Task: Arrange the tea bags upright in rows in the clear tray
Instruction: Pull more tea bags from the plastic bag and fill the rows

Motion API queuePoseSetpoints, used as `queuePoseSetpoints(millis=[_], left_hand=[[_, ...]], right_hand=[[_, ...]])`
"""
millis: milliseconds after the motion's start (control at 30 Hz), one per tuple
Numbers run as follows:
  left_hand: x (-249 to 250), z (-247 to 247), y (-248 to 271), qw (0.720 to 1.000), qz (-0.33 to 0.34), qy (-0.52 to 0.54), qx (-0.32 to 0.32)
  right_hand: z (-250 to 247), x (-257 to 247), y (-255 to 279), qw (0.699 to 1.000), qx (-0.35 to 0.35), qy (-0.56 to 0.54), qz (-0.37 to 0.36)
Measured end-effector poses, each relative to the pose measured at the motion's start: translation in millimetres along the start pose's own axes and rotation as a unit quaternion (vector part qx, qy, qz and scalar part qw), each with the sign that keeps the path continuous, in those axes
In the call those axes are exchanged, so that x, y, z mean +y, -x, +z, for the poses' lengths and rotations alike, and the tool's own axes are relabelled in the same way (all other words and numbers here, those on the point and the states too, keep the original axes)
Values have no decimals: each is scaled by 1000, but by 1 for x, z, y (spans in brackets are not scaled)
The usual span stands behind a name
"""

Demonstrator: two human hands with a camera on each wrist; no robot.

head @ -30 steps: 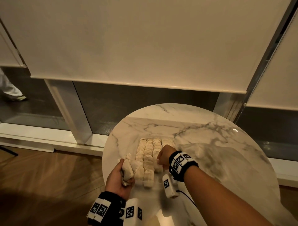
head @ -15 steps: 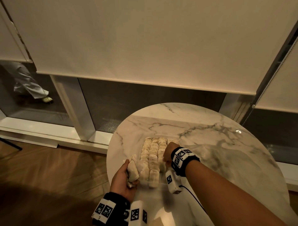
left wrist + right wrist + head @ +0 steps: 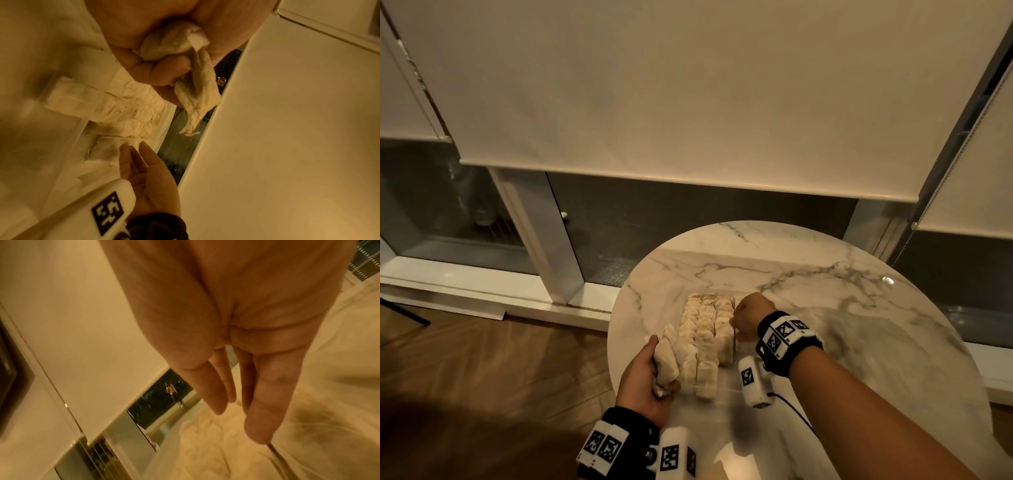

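Observation:
A clear tray lies on the round marble table, packed with rows of upright cream tea bags. My left hand hovers at the tray's near left corner and grips a bunch of loose tea bags. In the left wrist view the fingers curl round the bunch, and one bag hangs down. My right hand is at the tray's right side. Its fingers point straight down and hold nothing. Their tips touch the rightmost row.
The table's left edge runs just beside my left hand, with wooden floor below. Behind the table are a window frame and lowered blinds. Bare marble spreads to the right of the tray.
The head view has swung, so table and hands sit further right in the frame. My right hand has edged a little further along the tray's right row. My left hand still grips its bunch.

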State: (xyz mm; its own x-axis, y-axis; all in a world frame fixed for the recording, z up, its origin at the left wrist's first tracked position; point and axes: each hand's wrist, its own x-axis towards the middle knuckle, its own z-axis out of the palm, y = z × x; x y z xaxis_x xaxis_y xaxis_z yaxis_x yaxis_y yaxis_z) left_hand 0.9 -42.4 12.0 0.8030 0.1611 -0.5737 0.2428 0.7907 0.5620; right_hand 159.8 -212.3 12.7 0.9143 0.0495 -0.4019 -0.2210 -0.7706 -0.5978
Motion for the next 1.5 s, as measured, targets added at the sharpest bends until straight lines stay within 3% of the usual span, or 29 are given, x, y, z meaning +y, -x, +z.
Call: queuePoseSetpoints(millis=[133,267,400,533,667,833,967,1233,1500], left_hand=[[-7,20,14,999,2,-21,-34],[-24,32,16,997,-13,-43,-58],[-38,43,19,995,-51,-49,-76],[-49,53,25,992,-85,-46,-84],[-52,56,33,993,-77,-50,-77],[-52,58,38,991,-98,-35,-86],[-51,54,33,989,-121,-5,-90],[-52,52,32,979,-167,41,-109],[-46,44,29,978,-167,66,-101]], right_hand=[[-18,-4,50,967,-27,-249,-37],[-28,4,112,940,-91,-323,-56],[-31,17,146,937,-159,-301,-72],[-41,24,162,941,-154,-287,-97],[-50,27,171,943,-159,-268,-120],[-49,28,170,953,-110,-213,-184],[-53,26,168,946,-67,-238,-212],[-59,24,165,937,-72,-257,-226],[-80,15,162,936,-16,-244,-255]])
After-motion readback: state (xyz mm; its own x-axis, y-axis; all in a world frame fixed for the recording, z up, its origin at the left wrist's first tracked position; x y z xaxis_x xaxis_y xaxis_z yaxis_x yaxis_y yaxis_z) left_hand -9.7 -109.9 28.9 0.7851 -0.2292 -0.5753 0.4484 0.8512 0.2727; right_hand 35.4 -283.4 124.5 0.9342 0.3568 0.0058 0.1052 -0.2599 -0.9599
